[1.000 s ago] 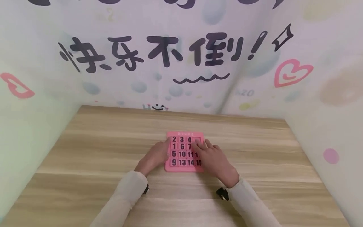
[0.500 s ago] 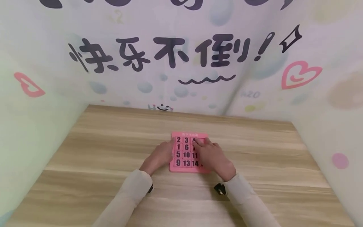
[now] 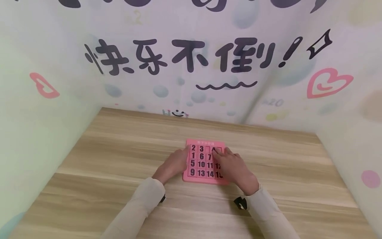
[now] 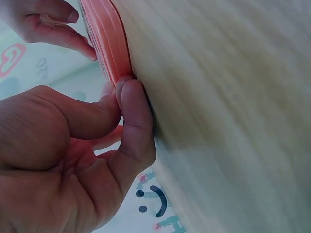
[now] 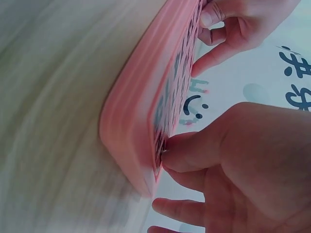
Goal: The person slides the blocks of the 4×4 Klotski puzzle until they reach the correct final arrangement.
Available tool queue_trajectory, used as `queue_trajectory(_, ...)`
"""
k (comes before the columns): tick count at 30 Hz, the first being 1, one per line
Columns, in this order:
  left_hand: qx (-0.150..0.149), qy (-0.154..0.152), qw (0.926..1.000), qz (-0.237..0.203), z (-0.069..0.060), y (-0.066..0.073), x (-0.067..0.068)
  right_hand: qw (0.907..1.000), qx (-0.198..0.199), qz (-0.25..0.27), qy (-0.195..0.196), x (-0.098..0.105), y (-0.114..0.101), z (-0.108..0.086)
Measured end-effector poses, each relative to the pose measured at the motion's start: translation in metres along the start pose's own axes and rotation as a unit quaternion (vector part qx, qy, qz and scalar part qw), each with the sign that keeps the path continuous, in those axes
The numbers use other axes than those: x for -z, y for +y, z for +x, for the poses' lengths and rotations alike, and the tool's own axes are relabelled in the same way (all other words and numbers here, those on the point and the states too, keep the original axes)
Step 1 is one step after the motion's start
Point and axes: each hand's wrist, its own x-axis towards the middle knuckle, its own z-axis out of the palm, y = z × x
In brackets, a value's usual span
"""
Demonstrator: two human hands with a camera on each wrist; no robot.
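Observation:
A pink sliding number puzzle (image 3: 205, 179) lies on the wooden table, its black-numbered tiles facing up. Along its left side, my left hand (image 3: 174, 162) grips the frame; in the left wrist view, the thumb and curled fingers (image 4: 136, 104) pinch the edge. My right hand (image 3: 235, 166) reaches over the right side, a digit touching the tile marked 4 (image 3: 213, 149) in the top row. That tile sits between the third and fourth columns, with gaps on both sides. Part of the right-hand column is covered by the right hand, whose other fingers (image 5: 180, 206) extend past the frame.
Pale printed walls with dark lettering (image 3: 191, 54) and pink hearts surround the wooden tabletop (image 3: 119, 146) at the back and sides. A black band (image 3: 240, 202) shows beneath the right wrist.
The 4 tile has slid right from the third column, leaving a gap beside the 3. My right hand touches it, while the left keeps its grip. The head view has shifted.

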Motion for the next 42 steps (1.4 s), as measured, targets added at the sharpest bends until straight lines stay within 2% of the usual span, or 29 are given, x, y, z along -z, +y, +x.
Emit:
queue_trajectory(5, 0.004, -0.007, 1.0000, 0.000, -0.002, 0.001, -0.005, 1.0000, 0.002, -0.006, -0.003, -0.003, 0.005, -0.011)
queue_trajectory(9, 0.002, -0.007, 1.0000, -0.004, -0.004, 0.000, -0.009, 0.9998, 0.010, -0.012, 0.014, -0.008, 0.010, -0.018)
queue_trajectory(21, 0.000, -0.026, 0.9995, -0.019, -0.001, 0.004, -0.005, 0.9970, -0.016, 0.062, 0.042, -0.020, 0.020, -0.023)
queue_trajectory(32, -0.013, -0.013, 0.9993, -0.032, 0.001, 0.004, 0.000, 0.9947, -0.014, 0.093, 0.041, -0.010, 0.021, -0.019)
queue_trajectory(39, 0.007, -0.012, 0.9988, -0.046, 0.001, 0.001, 0.004, 0.9945, -0.013, 0.099, 0.032, -0.009, 0.016, -0.012)
queue_trajectory(42, 0.004, -0.010, 0.9987, -0.049, 0.001, 0.001, 0.005, 0.9950, -0.016, 0.091, 0.038, -0.008, 0.012, -0.011)
